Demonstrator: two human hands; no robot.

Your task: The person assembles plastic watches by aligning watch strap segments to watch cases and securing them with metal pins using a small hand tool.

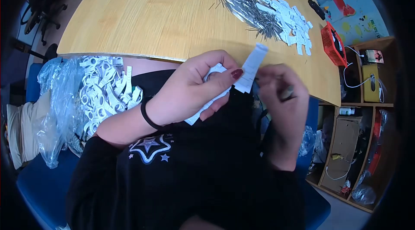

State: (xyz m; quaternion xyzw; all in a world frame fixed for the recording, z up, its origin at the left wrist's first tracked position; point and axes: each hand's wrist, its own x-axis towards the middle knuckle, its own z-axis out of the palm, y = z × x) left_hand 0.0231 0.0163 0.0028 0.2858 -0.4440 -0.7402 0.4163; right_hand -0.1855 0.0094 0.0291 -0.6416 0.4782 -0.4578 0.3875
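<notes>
My left hand [196,85], with a black band on the wrist, is closed around a white strip [252,67]. One flat end of the strip sticks up past the thumb, with faint marks on it. More of the white material, with a rounded opening, shows between palm and fingers. Close by on the right, my right hand [283,93] has its fingers curled and its fingertips pinched together near the strip's edge. Motion blurs that hand, and anything in its fingertips cannot be made out.
On the wooden table [142,18] lie thin metal pins [263,22] on clear plastic and a heap of white strips [296,26]. Looped white strips [103,96] fill the left side. A red basket [333,44] stands at the right edge, beside wooden shelves [367,104].
</notes>
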